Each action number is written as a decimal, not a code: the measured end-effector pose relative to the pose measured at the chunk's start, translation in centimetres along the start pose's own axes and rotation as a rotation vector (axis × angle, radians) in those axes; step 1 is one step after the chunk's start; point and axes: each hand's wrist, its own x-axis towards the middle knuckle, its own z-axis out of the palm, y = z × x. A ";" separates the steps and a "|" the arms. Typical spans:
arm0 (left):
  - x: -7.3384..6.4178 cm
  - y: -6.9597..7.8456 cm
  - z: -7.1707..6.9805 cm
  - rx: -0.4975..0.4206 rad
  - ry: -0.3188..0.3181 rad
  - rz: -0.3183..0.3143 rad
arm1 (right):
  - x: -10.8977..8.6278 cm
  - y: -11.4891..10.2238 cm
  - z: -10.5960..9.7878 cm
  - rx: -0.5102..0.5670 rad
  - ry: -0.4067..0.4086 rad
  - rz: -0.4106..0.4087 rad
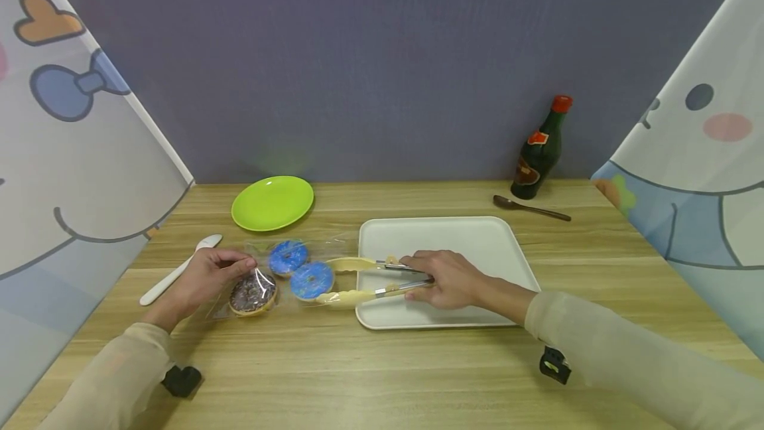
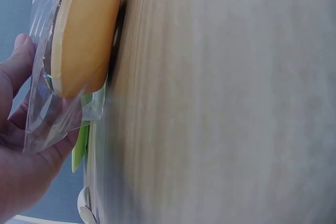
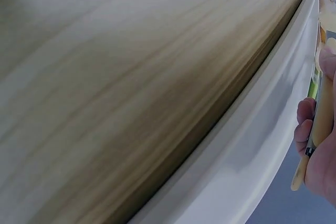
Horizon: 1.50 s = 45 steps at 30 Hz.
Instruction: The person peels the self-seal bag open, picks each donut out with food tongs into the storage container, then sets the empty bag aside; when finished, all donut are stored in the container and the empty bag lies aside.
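My left hand (image 1: 205,277) pinches the edge of a clear plastic bag (image 2: 50,129). A chocolate-topped donut (image 1: 253,292) lies in the bag right beside that hand's fingertips; the left wrist view shows its tan underside tilted up. Two blue-topped donuts (image 1: 288,257) sit farther right along the bag. With my right hand (image 1: 447,279) I grip tongs (image 1: 352,297) with cream tips and metal arms. The tongs' tips are spread, reaching to either side of the nearer blue donut (image 1: 312,281). Below the right hand is a white tray (image 1: 442,234).
A green plate (image 1: 272,203) lies at the back left. Left of the bag is a white spoon-like utensil (image 1: 179,272), partly behind the left hand. A dark bottle with a red cap (image 1: 538,151) stands at the back right, a brown spoon (image 1: 531,208) in front of it.
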 end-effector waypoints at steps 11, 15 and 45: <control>0.0 -0.1 0.0 0.013 0.000 0.015 | -1.9 0.5 -0.3 0.049 0.046 0.035; 0.1 -0.2 0.1 0.032 0.007 0.024 | -2.8 0.9 -0.6 0.041 0.070 0.049; -0.1 -0.3 0.1 0.068 0.000 0.022 | -7.9 4.7 -2.4 -0.116 0.221 0.111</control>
